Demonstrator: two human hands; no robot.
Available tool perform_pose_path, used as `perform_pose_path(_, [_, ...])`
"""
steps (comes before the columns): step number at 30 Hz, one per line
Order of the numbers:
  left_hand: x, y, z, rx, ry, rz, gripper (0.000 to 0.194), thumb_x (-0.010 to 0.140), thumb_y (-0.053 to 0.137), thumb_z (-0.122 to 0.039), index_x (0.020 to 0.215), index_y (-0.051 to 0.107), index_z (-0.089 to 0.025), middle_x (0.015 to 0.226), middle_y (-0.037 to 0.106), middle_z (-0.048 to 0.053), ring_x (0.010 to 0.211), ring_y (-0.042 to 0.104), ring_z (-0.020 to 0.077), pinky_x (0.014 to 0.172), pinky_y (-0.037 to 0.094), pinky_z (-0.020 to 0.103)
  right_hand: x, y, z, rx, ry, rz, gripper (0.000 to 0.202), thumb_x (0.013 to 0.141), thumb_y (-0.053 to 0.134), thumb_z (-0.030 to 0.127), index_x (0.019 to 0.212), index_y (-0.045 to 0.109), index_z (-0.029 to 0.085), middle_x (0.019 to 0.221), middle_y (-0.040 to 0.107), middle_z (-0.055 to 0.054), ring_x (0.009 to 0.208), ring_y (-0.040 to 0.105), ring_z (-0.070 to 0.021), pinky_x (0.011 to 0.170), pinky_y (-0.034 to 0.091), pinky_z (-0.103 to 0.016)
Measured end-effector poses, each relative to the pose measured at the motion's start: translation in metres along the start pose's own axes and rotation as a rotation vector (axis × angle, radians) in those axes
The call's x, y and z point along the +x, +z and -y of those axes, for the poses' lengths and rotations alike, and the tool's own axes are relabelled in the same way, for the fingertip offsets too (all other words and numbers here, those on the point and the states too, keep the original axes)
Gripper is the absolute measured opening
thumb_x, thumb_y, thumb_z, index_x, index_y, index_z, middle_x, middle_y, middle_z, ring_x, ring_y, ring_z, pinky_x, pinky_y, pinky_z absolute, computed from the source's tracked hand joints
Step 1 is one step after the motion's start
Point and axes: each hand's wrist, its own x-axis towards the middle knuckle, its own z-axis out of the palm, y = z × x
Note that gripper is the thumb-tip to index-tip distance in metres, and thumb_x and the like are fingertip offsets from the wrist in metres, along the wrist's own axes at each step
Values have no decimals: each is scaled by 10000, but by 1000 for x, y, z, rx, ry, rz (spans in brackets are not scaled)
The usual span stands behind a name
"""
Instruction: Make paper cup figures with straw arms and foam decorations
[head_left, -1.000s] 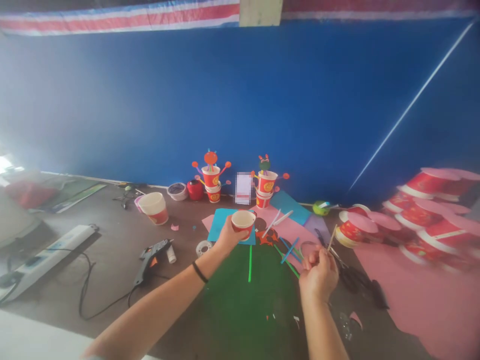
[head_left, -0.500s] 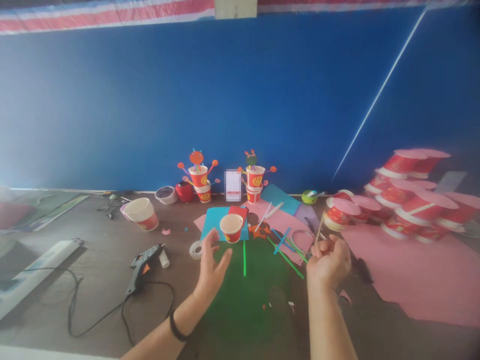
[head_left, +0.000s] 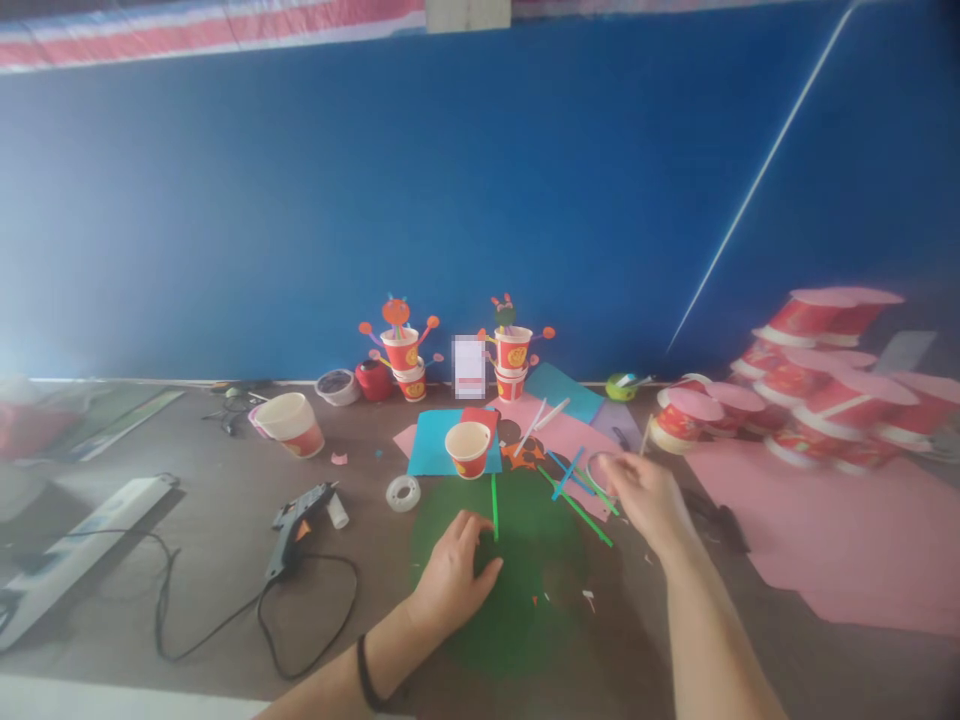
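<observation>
My left hand [head_left: 457, 575] hovers low over a round green sheet [head_left: 525, 630], thumb apart from its curled fingers. Close to its fingertips is the lower end of a green strip [head_left: 495, 505]. Just beyond the strip stands a red and white paper cup [head_left: 468, 452]. My right hand [head_left: 649, 497] has its fingers drawn together beside a clear ring [head_left: 594, 468]; whether they grip anything is hidden. Green strips [head_left: 581, 510] and crossed blue strips [head_left: 568, 475] lie left of that hand. A thin pale stick [head_left: 646, 432] shows behind it.
A glue gun [head_left: 289, 535] with a looping cord lies left, near a power strip [head_left: 90, 555]. Two cup figures [head_left: 401, 350] stand by the blue wall. Stacked red cups [head_left: 832, 400] and pink paper [head_left: 840, 540] occupy the right. A larger cup [head_left: 292, 425] is left.
My left hand has moved down and right, away from the cup to the green strip's lower end. My right hand has turned, its fingers now pointing left by the clear ring.
</observation>
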Motion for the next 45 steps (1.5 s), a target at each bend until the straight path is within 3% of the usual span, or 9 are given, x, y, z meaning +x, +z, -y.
perform_pose_path(5, [2,-2,-2,-18,-49,-16,274,742,518,-143,1002,473,-214,893,534,33,776,531,183,726,464,328,8,29,-9,-466,19,276,378,651,662,508,488,547,187,502,571,-44,588,590,-204,572,382,-284])
perform_pose_path(9, [3,-5,-4,-65,-85,-8,257,750,487,-123,992,475,-206,894,552,35,781,537,176,737,460,322,7,46,-20,-680,7,421,264,693,649,406,580,597,172,574,607,-80,651,626,-243,594,395,-307])
perform_pose_path(14, [4,-5,-1,-143,-132,-19,284,751,459,-105,1014,467,-209,905,572,29,747,549,159,723,462,309,2,40,-23,-793,-41,523,58,673,644,225,716,636,188,643,629,-59,650,629,-216,583,378,-279])
perform_pose_path(18, [5,-2,3,-177,-142,-37,298,753,445,-96,1027,472,-208,906,579,27,728,552,149,718,463,302,-5,29,-19,-822,-56,535,81,662,625,165,603,576,191,565,574,-30,595,591,-193,547,322,-259])
perform_pose_path(23, [4,-3,2,-206,-145,-46,285,770,442,-106,1034,480,-205,898,587,30,733,554,152,728,464,303,-27,31,-3,-734,-102,538,154,749,551,262,607,517,214,555,541,8,550,513,-148,518,270,-240])
perform_pose_path(31, [6,-3,7,-249,-176,-57,303,774,434,-102,1052,511,-195,898,614,44,772,562,161,760,474,319,-62,74,13,-549,-96,617,244,754,553,268,527,489,203,502,522,28,485,457,-113,483,252,-227])
perform_pose_path(37, [23,-18,15,-383,-254,103,315,783,421,-124,1075,529,-170,931,639,56,744,617,139,723,487,288,-71,62,11,-483,-83,648,287,808,518,343,555,504,207,526,564,9,504,496,-130,503,274,-235])
perform_pose_path(42, [37,-26,15,-365,-270,109,299,783,413,-127,1048,549,-149,902,644,64,633,618,134,628,477,271,-93,52,24,-449,-62,657,202,799,536,306,630,560,198,604,619,-15,557,534,-143,525,298,-244])
perform_pose_path(45, [39,-26,10,-296,-219,91,260,790,433,-142,1005,575,-177,853,648,45,642,612,145,624,464,263,-118,34,52,-72,-82,803,156,831,495,305,746,593,220,619,601,17,574,532,-123,522,340,-228])
